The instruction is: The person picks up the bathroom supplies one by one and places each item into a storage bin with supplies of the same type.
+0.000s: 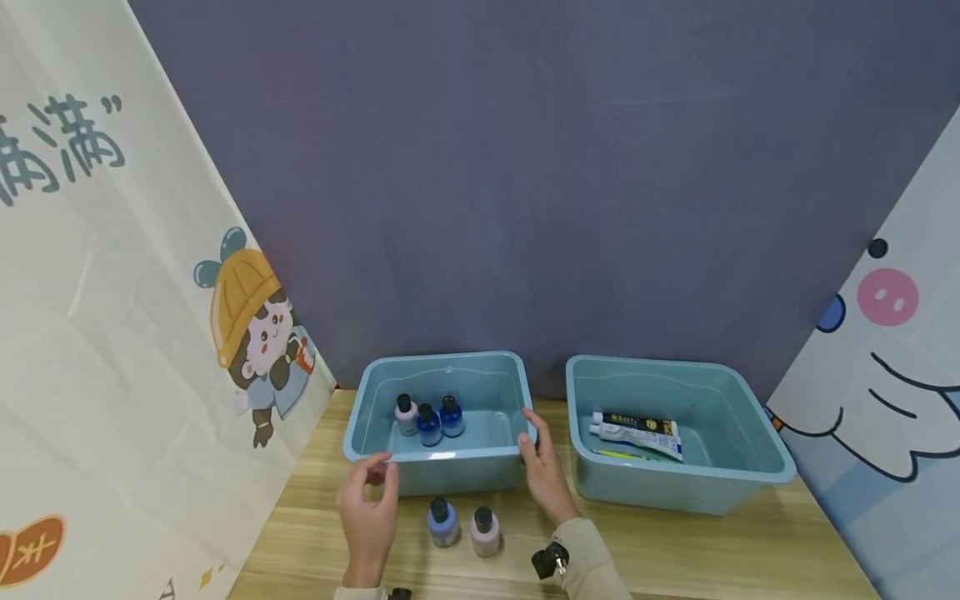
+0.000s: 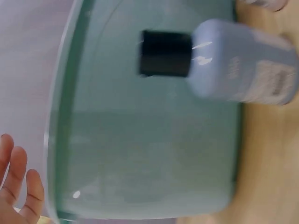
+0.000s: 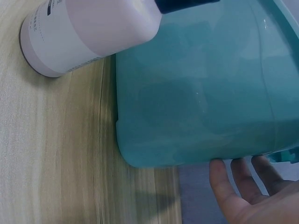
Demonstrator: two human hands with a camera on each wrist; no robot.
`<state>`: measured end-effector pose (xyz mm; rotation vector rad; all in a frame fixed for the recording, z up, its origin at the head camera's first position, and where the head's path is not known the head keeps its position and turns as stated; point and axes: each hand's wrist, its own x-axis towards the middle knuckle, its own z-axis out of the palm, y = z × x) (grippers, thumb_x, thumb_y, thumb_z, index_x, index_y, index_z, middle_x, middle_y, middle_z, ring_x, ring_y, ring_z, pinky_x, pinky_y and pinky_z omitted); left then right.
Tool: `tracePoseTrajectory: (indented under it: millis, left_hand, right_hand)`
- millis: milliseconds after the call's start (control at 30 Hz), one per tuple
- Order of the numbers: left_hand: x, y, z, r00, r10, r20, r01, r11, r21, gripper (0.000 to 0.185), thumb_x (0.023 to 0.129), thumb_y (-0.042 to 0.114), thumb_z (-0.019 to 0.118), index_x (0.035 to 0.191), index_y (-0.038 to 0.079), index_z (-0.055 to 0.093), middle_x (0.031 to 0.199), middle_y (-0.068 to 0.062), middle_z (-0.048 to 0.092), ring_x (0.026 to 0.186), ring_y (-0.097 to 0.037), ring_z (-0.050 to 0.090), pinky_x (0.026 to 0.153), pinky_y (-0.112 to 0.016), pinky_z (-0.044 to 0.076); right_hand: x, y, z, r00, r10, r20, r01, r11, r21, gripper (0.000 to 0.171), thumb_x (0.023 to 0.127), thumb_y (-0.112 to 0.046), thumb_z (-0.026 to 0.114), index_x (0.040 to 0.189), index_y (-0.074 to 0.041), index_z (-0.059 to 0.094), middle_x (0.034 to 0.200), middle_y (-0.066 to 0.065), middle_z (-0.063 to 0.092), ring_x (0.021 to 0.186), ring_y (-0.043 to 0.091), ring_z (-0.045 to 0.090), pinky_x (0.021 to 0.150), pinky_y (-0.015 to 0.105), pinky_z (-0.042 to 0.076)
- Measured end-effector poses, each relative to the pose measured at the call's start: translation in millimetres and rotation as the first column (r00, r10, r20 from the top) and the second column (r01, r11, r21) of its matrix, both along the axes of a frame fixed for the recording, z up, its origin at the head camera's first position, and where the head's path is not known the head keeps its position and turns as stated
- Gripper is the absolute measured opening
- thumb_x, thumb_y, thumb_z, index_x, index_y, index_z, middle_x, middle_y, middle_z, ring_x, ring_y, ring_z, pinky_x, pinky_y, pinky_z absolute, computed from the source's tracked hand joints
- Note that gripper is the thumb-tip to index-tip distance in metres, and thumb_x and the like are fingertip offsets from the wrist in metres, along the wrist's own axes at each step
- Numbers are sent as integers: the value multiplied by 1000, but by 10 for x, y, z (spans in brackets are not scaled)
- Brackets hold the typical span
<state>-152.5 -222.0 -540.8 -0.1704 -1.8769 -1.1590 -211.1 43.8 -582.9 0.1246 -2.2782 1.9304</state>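
Note:
My left hand (image 1: 368, 508) is at the front left corner of the left blue-green bin (image 1: 472, 471), thumb and forefinger bent towards each other with nothing between them. In the left wrist view, its fingers (image 2: 16, 172) stand just off the bin's rim. At the opposite front corner, my right hand (image 1: 545, 469) touches the bin, its fingertips (image 3: 218, 170) against the outer side wall. Inside lie two dark blue bottles (image 1: 429, 427) and a pale pink bottle (image 1: 407, 417). Between my hands, a lilac-blue bottle (image 1: 442, 525) and a pink bottle (image 1: 485, 535), both black-capped, stand before the bin.
To the right, a second blue-green bin (image 1: 652, 487) holds toothpaste-like tubes (image 1: 637, 435) and a thin yellow-green item (image 1: 621, 454). Both bins stand on a wood-grain table (image 1: 300, 533) against a dark grey-blue back panel (image 1: 480, 208). Printed white panels (image 1: 120, 317) flank the table.

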Motion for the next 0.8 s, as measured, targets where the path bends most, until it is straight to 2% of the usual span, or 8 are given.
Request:
tracePoseTrajectory:
  millis: [133,233,433,567,667,800]
  left_hand:
    - [68,39,-182,999,22,27,-22,999,30,24,81,-14,74,94,5,74,77,-4,68,71,-4,59,67,-16,49]
    - [127,97,-273,998,27,57,-29,999,32,25,77,-17,74,92,3,73,77,-5,68,70,-6,59,66,-17,49]
    - [279,254,-252,993,-13,119,9,999,32,21,76,-18,74,87,-2,71,77,-6,67,68,-13,60,64,-24,51]
    - [255,234,-476,967,-56,248,41,997,65,20,80,-8,79,91,8,73,81,3,68,73,-10,61,68,-26,52]
    - [217,190,-678,935,-80,345,61,996,65,24,83,3,83,100,16,74,88,5,68,79,-9,61,72,-27,53]
    - [241,200,-739,905,-98,415,90,995,37,29,84,13,84,111,16,73,98,3,68,84,-14,61,74,-29,53]
  right_hand:
    - [-7,2,-18,1000,-1,1,1,1000,0,47,112,-32,42,157,-29,34,164,11,32,137,35,42,112,59,36]
    - [-4,2,-16,1000,-2,1,2,1000,6,47,111,-35,42,157,-29,34,162,12,34,133,33,43,110,57,37]
    - [14,-6,2,1000,3,4,-3,1000,-15,48,111,-36,43,157,-30,33,167,11,28,145,36,37,116,63,32]
    - [10,-7,-3,1000,4,0,-4,1000,-22,47,111,-33,43,157,-29,33,167,11,27,147,39,34,117,64,30]
    - [3,-9,-3,1000,3,3,-3,1000,-25,47,111,-29,43,157,-29,33,167,11,27,148,39,34,117,65,30]
    - [4,-8,7,1000,5,-6,-5,1000,-21,47,111,-27,43,158,-28,33,165,14,30,141,37,39,114,63,33]
